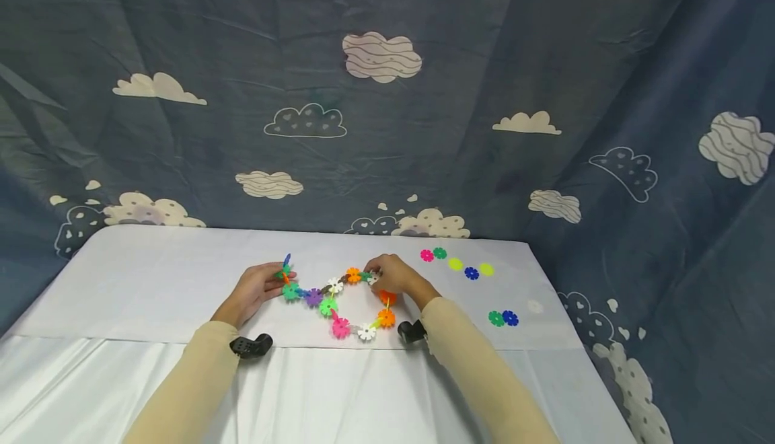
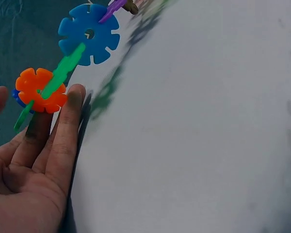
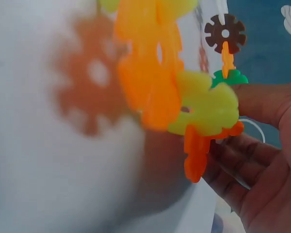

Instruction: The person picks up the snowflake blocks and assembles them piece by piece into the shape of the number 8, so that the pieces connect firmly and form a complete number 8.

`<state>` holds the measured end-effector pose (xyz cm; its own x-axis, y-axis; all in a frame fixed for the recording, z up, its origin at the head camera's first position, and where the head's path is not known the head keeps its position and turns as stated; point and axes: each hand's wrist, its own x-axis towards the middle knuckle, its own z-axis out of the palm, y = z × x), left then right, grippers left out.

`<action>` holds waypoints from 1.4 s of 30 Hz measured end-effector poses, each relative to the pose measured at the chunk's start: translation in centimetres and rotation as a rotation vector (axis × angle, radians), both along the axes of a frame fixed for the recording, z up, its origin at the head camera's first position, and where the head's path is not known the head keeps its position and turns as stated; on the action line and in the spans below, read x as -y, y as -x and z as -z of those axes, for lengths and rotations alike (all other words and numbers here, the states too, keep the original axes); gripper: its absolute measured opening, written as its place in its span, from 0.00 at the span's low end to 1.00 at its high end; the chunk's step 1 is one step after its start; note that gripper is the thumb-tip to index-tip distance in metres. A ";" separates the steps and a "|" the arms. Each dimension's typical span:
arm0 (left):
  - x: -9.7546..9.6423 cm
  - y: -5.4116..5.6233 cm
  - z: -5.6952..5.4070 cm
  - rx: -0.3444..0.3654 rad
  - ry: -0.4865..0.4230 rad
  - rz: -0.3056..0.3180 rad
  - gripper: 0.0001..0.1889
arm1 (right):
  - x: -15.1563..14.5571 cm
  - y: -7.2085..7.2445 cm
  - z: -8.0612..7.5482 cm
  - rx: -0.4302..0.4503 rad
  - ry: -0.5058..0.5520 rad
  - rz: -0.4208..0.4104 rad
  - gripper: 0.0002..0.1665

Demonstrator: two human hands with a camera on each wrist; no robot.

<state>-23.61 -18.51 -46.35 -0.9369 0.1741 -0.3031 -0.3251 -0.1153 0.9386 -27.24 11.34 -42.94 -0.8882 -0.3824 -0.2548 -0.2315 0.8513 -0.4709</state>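
Observation:
A chain of colourful notched plastic discs lies on the white table, with a purple disc point(image 1: 313, 298) in its left stretch and a closed loop at its right. At the chain's left end is my left hand point(image 1: 257, 287). In the left wrist view its extended fingers point(image 2: 70, 131) touch an orange disc point(image 2: 41, 90) from below, and the thumb stands apart. My right hand point(image 1: 396, 276) pinches the loop's upper right side, near a white disc point(image 1: 373, 278). The right wrist view shows its thumb by a green disc point(image 3: 230, 77); a yellow disc point(image 3: 206, 104) partly hides the fingers.
Loose discs lie to the right: a pink one point(image 1: 426, 255), a blue one point(image 1: 471, 273) and several others at the back. A green disc point(image 1: 496, 318) and another blue disc point(image 1: 510, 318) lie nearer. A dark cloud-print curtain point(image 1: 424, 161) hangs behind the table.

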 end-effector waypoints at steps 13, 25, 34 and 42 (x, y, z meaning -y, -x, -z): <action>-0.7 0.4 -0.1 0.079 0.074 -0.087 0.33 | 0.3 2.2 -0.5 -0.028 -0.008 -0.013 0.19; -0.5 0.2 -0.2 0.058 0.010 -0.054 0.29 | -2.6 0.7 -0.7 -0.012 0.124 0.061 0.24; -0.5 0.1 -0.5 0.059 -0.016 -0.035 0.31 | -12.8 -3.6 -0.6 -0.066 0.225 0.247 0.21; -0.7 -0.2 -0.8 0.065 -0.017 -0.023 0.31 | -21.4 -7.9 0.4 -0.125 0.151 0.404 0.22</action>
<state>-23.42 -17.85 -45.56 -0.9193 0.1583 -0.3604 -0.3822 -0.1392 0.9135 -19.34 32.76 -43.34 -0.9943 -0.0234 -0.1040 0.0423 0.8091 -0.5862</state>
